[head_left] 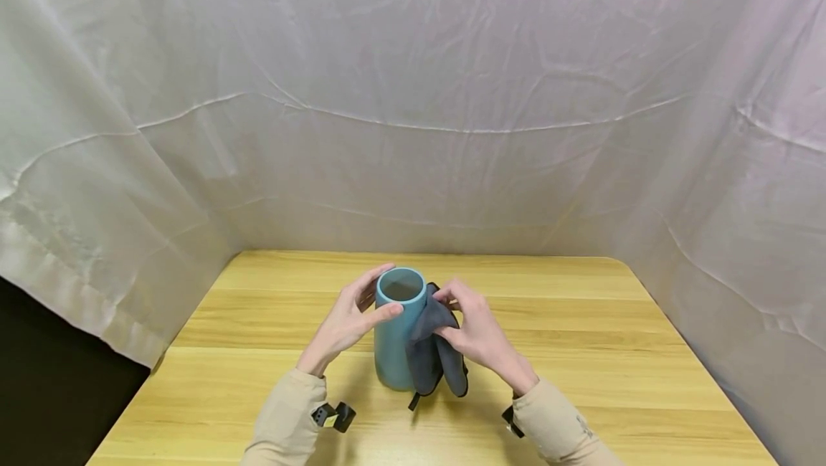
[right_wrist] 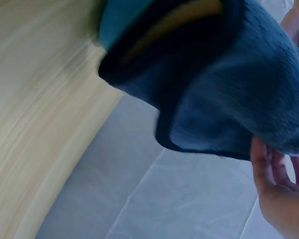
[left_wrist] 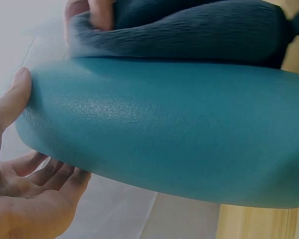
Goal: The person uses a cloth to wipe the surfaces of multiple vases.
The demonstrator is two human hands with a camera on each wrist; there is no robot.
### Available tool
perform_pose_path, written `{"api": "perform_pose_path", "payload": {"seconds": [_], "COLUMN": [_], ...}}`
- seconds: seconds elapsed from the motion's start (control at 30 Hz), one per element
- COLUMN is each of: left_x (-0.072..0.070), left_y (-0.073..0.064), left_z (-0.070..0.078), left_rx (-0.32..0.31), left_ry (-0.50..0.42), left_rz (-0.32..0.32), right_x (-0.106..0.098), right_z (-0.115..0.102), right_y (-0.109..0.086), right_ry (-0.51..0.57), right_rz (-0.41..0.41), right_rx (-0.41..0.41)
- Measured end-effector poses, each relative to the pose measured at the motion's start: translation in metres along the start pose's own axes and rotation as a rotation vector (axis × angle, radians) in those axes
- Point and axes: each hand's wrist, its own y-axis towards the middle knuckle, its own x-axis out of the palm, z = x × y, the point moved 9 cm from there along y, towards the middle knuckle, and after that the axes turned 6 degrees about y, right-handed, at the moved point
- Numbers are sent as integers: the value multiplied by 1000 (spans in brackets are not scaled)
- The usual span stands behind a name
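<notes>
A tall blue vase (head_left: 392,344) with a round open mouth stands upright on the wooden table. My left hand (head_left: 353,312) holds it near the rim, thumb on the near side and fingers round the far left side. In the left wrist view the vase (left_wrist: 164,129) fills the middle, with the left thumb (left_wrist: 15,97) at its top end. My right hand (head_left: 474,326) pinches a dark blue-grey cloth (head_left: 426,358) with black edging, which hangs in folds against the vase's right side. The right wrist view shows the right fingers (right_wrist: 269,167) gripping the cloth (right_wrist: 229,104).
The wooden table (head_left: 568,351) extends to both sides and behind the vase. Pale grey fabric (head_left: 426,107) hangs as walls at the back and sides. A small black loop (head_left: 414,401) dangles from the cloth's lower edge. Each sleeve carries a black wrist device (head_left: 334,416).
</notes>
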Motion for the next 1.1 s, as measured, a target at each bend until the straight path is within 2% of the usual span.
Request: {"api": "perform_pose_path", "payload": {"seconds": [0.17,0.27,0.47,0.63,0.73,0.93,1.1], "left_x": [0,0,1,2,3,3,2], "left_y": [-1,-1,-1,-3,-4,-8,-9], "left_z": [0,-1,0,1,2,11,19], "left_rx": [-2,-7,-7,-41,-90,-184,-191], "left_ry": [-8,-6,4,37,101,285,364], "left_rz": [-5,-7,-9,15,79,268,364], "right_x": [11,16,16,16,16,15,16], "right_z": [12,17,18,18,19,18,20], "right_y": [-4,-6,-7,-8,-8,-9,-10], "right_ry": [-71,-89,-104,-108,-100,-90,-85], "right_rz": [-126,-163,-150,-141,-133,-114,-125], "right_rx": [88,110,94,91,96,83,110]}}
